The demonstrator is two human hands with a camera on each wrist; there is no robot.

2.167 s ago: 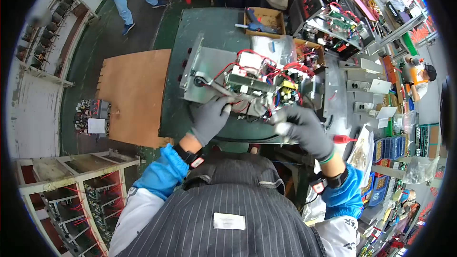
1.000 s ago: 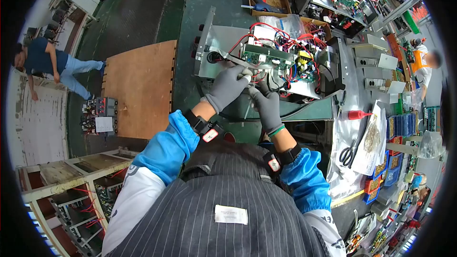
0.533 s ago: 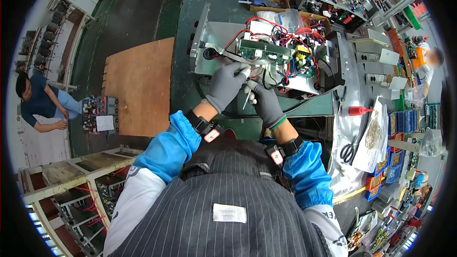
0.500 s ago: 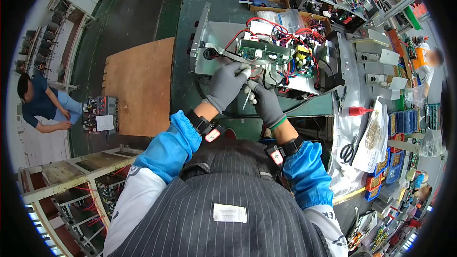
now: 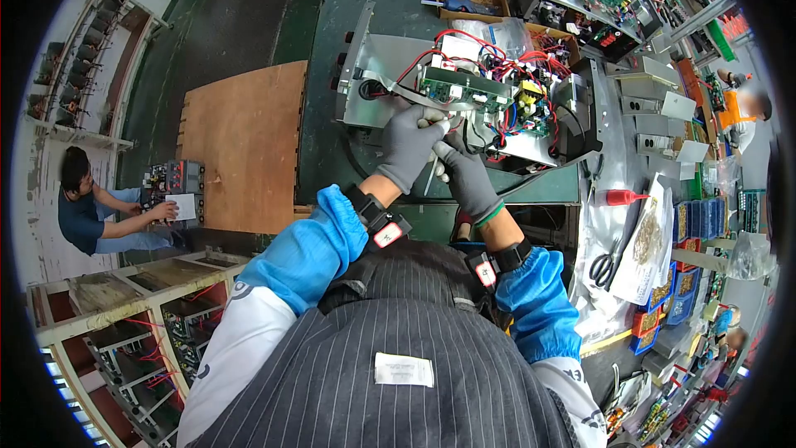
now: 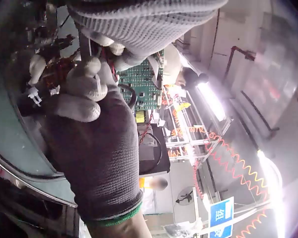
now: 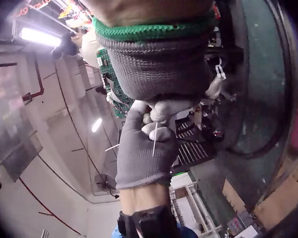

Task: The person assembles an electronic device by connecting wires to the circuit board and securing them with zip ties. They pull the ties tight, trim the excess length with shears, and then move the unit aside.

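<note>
An opened electronics unit with a bare metal chassis (image 5: 394,54) lies on the green bench. Upright along its near side stands a green circuit board (image 5: 464,87), with a grey ribbon cable (image 5: 406,93) running past it. Gloved in grey, my left hand (image 5: 405,149) and right hand (image 5: 471,182) meet fingertip to fingertip at the unit's front edge. Both pinch a thin white cable tie (image 7: 155,140) by some red wires (image 6: 109,60); one end sticks out below the fingers. The curled fingers hide the part between them.
Behind the unit sit a cardboard box (image 5: 497,4) holding a blue glue gun (image 5: 464,2), and plastic bags (image 5: 507,33). Scissors (image 5: 603,269) and a red bottle (image 5: 620,197) lie at right. Another person (image 5: 87,211) bends over a unit on the floor at left.
My right hand has come from the unit's right part to beside my left. Lately both fingertips have drawn closer together. The other person has bent down by the floor unit.
</note>
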